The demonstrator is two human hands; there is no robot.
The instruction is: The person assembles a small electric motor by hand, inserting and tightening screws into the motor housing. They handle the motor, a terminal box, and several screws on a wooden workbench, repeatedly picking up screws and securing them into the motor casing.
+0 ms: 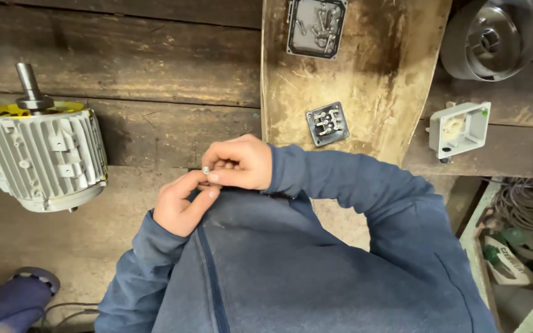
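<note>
The dark wooden worktop is carrying a finned motor; right of it, my right hand and left hand are pinching 1 small metal nut in a closed grip.

A small silvery metal part, perhaps a nut or bolt end, too small to tell; it is rounded and shiny; it sits pinched between fingertips just above the front of a blue jacket, close to the edge of the wooden bench, touching nothing else.
</note>
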